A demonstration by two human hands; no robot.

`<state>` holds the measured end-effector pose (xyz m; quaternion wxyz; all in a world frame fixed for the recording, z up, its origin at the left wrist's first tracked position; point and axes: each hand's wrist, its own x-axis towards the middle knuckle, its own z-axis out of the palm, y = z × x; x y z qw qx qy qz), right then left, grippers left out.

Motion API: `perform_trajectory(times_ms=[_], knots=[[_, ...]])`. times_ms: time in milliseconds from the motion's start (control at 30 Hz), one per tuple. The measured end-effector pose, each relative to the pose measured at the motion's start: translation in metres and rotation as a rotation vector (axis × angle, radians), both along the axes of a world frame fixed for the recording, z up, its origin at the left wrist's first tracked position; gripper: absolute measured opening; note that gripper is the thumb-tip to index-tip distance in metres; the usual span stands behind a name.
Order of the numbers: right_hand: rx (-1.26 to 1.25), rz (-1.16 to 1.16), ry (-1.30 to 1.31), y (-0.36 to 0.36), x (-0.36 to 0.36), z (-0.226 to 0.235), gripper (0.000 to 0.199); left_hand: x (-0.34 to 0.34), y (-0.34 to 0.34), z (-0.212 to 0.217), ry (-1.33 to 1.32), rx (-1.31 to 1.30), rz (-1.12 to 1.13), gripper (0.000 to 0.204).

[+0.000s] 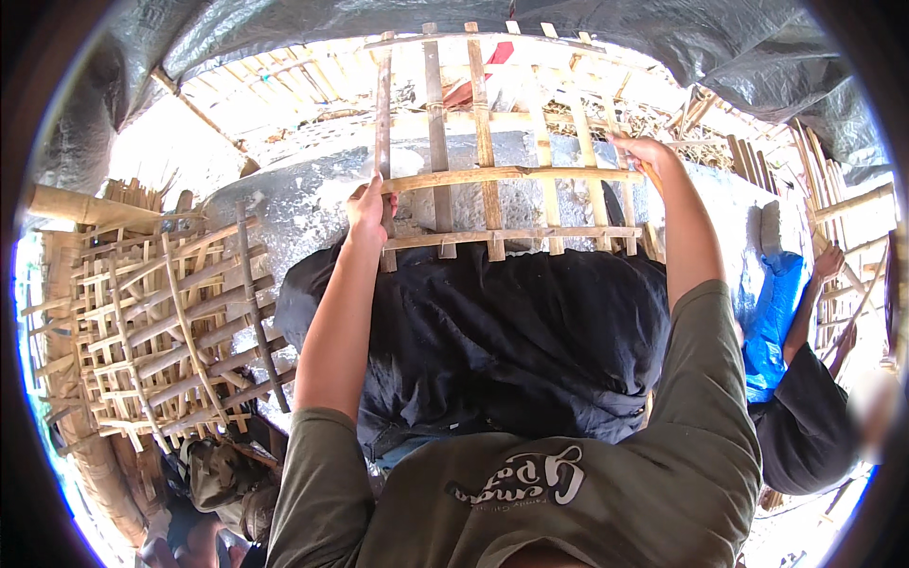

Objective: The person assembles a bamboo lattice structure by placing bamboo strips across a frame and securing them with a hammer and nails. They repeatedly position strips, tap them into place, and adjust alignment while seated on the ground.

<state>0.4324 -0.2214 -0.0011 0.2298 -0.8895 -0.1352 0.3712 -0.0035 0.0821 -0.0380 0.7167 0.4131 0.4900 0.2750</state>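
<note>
I hold a lattice frame of split bamboo slats (492, 142) upright in front of me, over a grey tarp-covered mound (294, 204). My left hand (371, 210) grips the frame's left upright slat near its lower crossbar. My right hand (644, 151) is closed on the right end of the upper crossbar. A black cloth bundle (492, 341) lies just below the frame, between my arms.
A stack of finished bamboo lattice frames (161, 322) lies at the left. Another person in dark clothing (805, 426) works at the right beside a blue sheet (772, 322) and more bamboo slats (833, 199). A grey tarp roof (663, 38) hangs overhead.
</note>
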Motion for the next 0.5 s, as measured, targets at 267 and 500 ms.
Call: perform_trajectory(times_ms=[267, 500], knots=[[0.036, -0.088, -0.085, -0.028, 0.004, -0.025, 0.09, -0.004, -0.002, -0.028, -0.042, 0.096, 0.01, 0.028], [-0.876, 0.578, -0.32, -0.047, 0.005, 0.016, 0.057, 0.005, -0.011, -0.017, 0.035, 0.098, -0.031, 0.027]])
